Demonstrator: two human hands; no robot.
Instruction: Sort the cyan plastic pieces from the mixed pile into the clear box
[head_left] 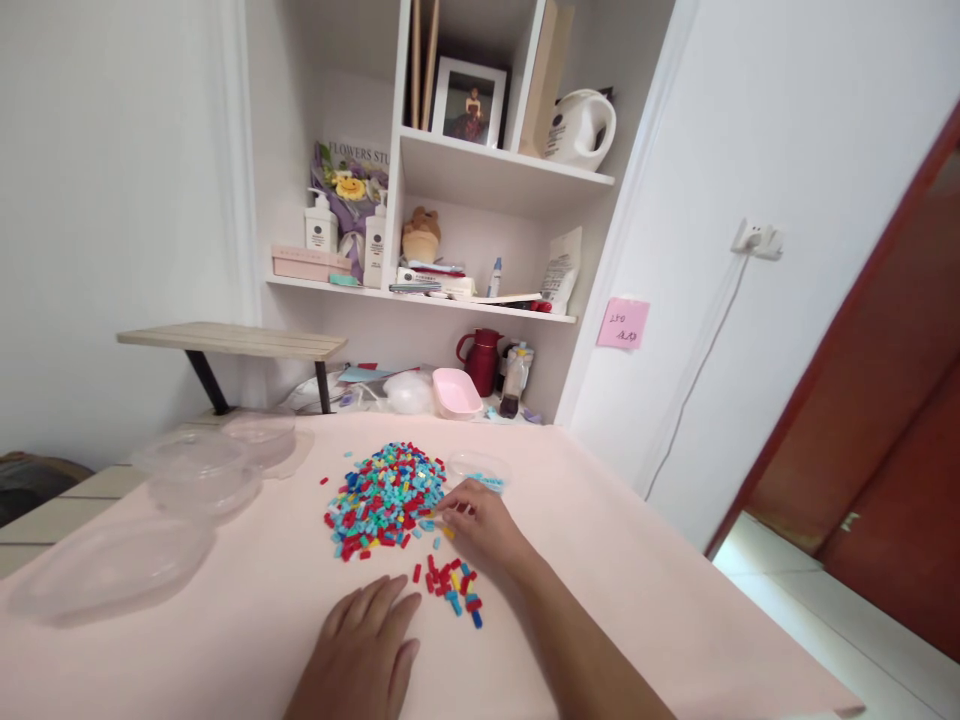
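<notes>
My left hand (362,640) lies flat on the pink tabletop (600,600), fingers stretched and nothing in it. At the right edge of a heap of small plastic building bricks (390,490), my right hand (480,515) has bent fingers, with a small gap between thumb and index fingertip; I make out no brick in it. The heap mixes red, blue, light blue, teal and yellow. Between my hands and closer to me lies a smaller group of mostly red bricks (450,582). Just behind my right hand is a clear plastic container (480,462) with light blue bricks inside.
Several clear plastic containers (112,565) stand along the table's left side. Beyond the far edge are a pink tray (456,394), a dark red jug (482,362) and a bottle (515,380), below white shelves (502,160). A small wooden stand (232,340) rises at the back left.
</notes>
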